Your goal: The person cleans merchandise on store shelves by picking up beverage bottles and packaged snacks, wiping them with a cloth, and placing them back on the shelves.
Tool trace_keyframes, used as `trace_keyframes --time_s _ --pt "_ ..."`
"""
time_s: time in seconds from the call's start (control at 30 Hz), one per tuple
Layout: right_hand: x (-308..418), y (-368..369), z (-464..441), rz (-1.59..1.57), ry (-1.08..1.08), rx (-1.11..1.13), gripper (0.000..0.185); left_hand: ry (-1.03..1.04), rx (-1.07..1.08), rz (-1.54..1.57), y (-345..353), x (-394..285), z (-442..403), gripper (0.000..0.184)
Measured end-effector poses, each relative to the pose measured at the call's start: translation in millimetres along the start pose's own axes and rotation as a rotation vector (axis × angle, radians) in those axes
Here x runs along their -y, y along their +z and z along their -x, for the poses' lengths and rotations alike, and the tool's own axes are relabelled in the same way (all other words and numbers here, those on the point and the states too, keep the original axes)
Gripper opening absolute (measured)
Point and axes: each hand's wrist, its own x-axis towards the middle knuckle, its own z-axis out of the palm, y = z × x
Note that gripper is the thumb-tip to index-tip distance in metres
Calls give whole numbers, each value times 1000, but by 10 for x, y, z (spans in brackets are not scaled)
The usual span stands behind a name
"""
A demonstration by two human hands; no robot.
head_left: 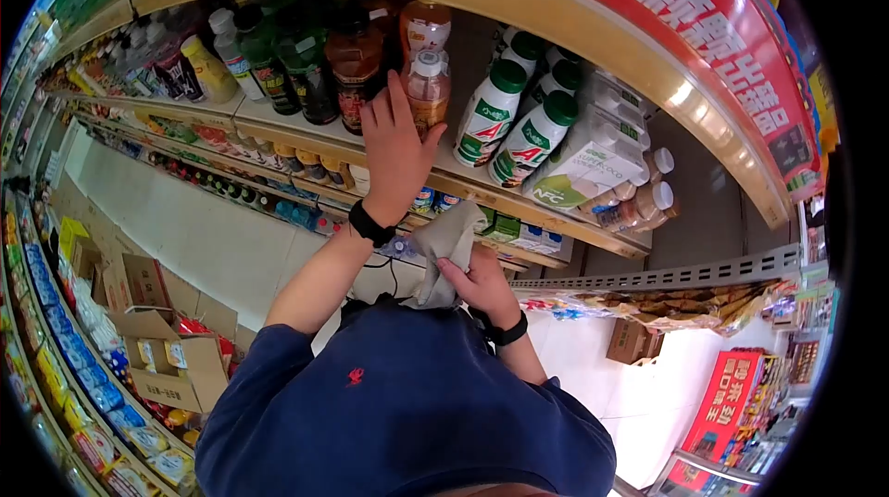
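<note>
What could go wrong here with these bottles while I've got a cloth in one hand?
Your left hand is right at the white-capped bottle near the shelf edge, so a nudge might send it over. The taller orange bottle close behind could topple too. The loose cloth in your right hand might catch something.

The pale carton [582, 169] reads "SUPERCOCO" and "NFC", the red shelf banner [718, 48] "颗颗出臻品", the red display sign [725, 400] "口味王".
</note>
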Motion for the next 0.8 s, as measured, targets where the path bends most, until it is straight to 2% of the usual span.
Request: trace_keyframes --time_s 0.13,0.27,0.37,0.43,0.47,0.53,0.57,0.63,0.67,0.7,0.73,0.77,0.8 --pt "3 52 -54 12 17 65 26 8 -50 -114 29 30 4 96" --pt "-35 122 -25 -3 21 55 27 46 -83 -41 -23 185 -25 92" --pt "-34 199 -10 -78 137 -1 27 -29 19 29 -191 240 -6 91" --pt "-19 243 -58 -43 110 -93 27 9 -24 231 -373 235 100 87" --pt "-8 288 -63 -39 112 -87 27 3 -27 232 -490 277 184 87" --pt "-3 400 -82 -248 186 -203 31 11 341 552 -762 432 361 86" --pt "-66 459 -100 -379 155 -226 38 11 336 551 -852 518 424 86" --pt "153 597 -204 -455 134 -176 44 -134 712 663 -1014 715 606 89" --pt "255 664 -286 -531 106 -131 50 -136 707 662 -1098 832 668 89" --pt "315 700 -363 -451 86 -46 58 -189 678 674 -1182 960 731 92" --pt "384 819 -416 -453 92 -49 58 -245 657 687 -1259 1101 802 95" --pt "483 966 -483 -483 103 -118 57 -309 578 840 -1338 1236 833 99" --pt "546 1091 -555 -512 112 -189 57 -309 587 842 -1434 1370 865 99"
